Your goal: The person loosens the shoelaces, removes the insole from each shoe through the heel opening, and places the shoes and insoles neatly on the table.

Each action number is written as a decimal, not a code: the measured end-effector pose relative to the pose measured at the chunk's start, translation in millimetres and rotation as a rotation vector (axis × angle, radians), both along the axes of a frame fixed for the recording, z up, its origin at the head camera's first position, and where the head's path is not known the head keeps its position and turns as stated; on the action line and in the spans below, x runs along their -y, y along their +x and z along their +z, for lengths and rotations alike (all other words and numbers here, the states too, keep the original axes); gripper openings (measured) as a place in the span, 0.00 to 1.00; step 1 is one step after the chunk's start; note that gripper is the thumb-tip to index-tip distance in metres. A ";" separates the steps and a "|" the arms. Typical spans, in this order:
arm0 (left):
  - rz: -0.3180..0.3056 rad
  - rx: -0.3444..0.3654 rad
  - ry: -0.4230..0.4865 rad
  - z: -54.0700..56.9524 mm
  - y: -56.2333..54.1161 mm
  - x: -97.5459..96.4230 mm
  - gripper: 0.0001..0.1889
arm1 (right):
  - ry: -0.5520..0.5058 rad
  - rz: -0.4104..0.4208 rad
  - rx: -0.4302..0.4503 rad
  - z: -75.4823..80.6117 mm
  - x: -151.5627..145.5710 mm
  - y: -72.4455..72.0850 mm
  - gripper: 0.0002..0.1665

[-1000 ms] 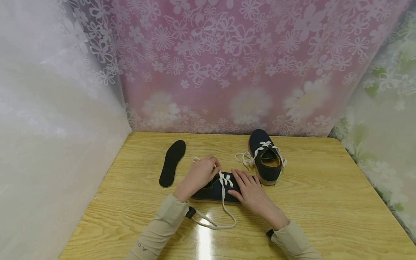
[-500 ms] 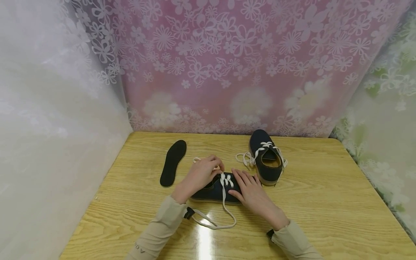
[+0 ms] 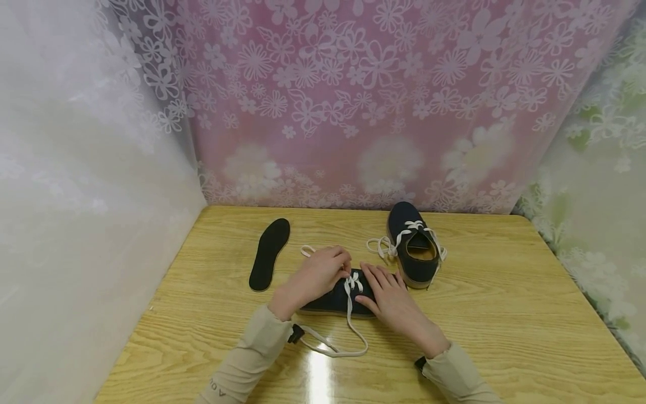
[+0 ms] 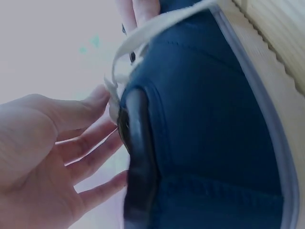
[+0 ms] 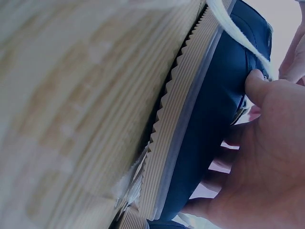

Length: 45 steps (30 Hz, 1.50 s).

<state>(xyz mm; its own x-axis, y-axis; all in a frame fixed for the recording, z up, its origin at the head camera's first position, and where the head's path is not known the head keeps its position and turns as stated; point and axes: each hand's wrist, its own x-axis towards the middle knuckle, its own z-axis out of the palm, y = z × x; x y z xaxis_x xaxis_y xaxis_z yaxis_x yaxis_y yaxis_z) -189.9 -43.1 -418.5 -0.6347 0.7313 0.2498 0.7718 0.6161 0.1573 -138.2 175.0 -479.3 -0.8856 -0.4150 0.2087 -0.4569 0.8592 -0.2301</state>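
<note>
One dark blue shoe (image 3: 330, 304) lies on its sole in the middle of the clock, toe toward 3 o'clock, heel toward 9. There is a white lace (image 3: 349, 306) in it. One long end of the lace hangs down the near side and makes a big bend on the table at 6 to 7 o'clock. A small loop of lace sticks out behind the hand at 11 o'clock.

Two hands are on the job. The left hand (image 3: 315, 278) comes over the opening from 8 o'clock and pinches the lace between thumb and finger. The right hand (image 3: 396, 303) rests on the toe at 3 o'clock, four fingers nearly straight on top, thumb spread apart on the near side.

One second shoe (image 3: 426, 272) stands at 2 o'clock, toe toward 11, with its own white lace loose on both sides. One black insole (image 3: 269, 255) lies flat at 10 o'clock, well apart from both shoes.

Two tan sleeves (image 3: 247, 348) reach in, at 7 and 5 o'clock. All this is on one wooden table (image 3: 504, 292). A pink flower curtain (image 3: 353, 112) hangs behind at 12 o'clock.
</note>
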 end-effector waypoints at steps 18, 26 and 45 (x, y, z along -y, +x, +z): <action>0.014 -0.070 0.005 -4.8 23.2 -6.0 0.04 | -0.002 0.006 -0.022 1.0 1.0 0.9 0.43; 0.086 -0.040 0.130 -6.0 13.8 5.5 0.05 | -0.010 0.005 -0.025 1.6 1.8 1.2 0.44; -0.065 -0.193 0.144 -3.0 21.8 -12.6 0.07 | -0.024 0.010 -0.029 0.7 1.5 1.6 0.40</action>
